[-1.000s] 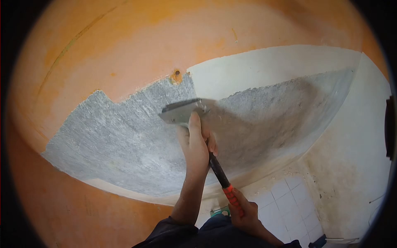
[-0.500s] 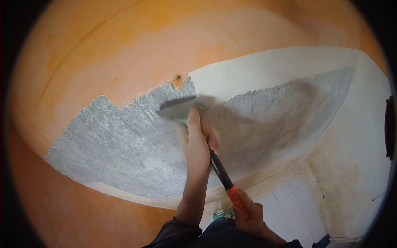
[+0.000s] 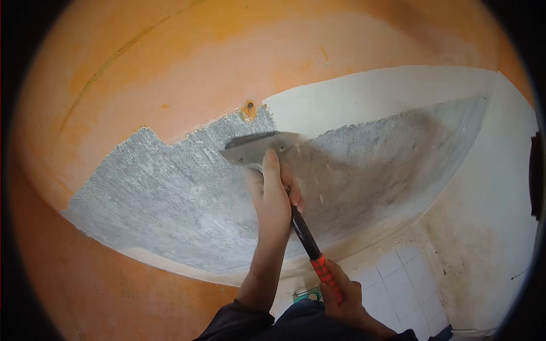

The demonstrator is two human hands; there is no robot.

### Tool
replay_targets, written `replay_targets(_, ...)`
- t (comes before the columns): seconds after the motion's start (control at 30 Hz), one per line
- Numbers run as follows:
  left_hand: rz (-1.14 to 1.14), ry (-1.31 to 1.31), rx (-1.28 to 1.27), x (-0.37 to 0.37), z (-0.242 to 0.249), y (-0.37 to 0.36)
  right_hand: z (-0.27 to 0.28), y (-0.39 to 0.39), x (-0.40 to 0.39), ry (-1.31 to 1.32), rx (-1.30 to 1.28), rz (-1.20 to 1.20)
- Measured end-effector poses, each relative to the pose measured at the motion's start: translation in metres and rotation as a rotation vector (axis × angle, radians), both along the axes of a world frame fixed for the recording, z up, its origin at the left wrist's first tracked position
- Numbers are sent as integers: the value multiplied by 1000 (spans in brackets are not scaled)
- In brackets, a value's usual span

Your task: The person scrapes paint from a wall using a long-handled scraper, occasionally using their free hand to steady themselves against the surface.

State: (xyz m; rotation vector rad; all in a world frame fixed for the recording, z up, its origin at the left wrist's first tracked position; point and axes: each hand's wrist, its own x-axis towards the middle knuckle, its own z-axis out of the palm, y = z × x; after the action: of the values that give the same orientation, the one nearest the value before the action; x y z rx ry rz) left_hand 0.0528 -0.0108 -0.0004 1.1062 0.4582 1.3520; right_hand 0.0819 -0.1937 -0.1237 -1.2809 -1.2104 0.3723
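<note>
A long-handled scraper (image 3: 306, 234) with a wide metal head reaches up to the wall. Near its head, my left hand (image 3: 277, 184) is wrapped round the upper shaft, thumb stretched along the back of the head. My right hand (image 3: 344, 292) grips the red and black handle at the lower end. The scraper's head lies against or just over the bare grey patch (image 3: 170, 199) of wall, below a small hole (image 3: 249, 108) at the paint edge. Whether the blade's edge touches the wall cannot be made out.
Orange paint (image 3: 187, 74) covers the wall above the grey area. A white painted band (image 3: 352, 96) lies at the upper right. White tiles (image 3: 398, 281) and a green object (image 3: 307, 294) show at the bottom, and a dark object (image 3: 536, 176) at the right edge.
The scraper's head and my left hand have shifted slightly to the right in view. My right hand keeps its hold on the handle, and the view has moved a little.
</note>
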Motion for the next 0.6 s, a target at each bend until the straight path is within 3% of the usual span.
replay_targets(0.1,11,3,-52,2,6,1,6,-1,6,-9,8,23)
replay_targets(0.23,-51,-33,86,0,14,8,17,3,12,-6,-39,59)
replay_targets(0.6,-9,-26,15,4,19,2,26,2,12,-21,12,27)
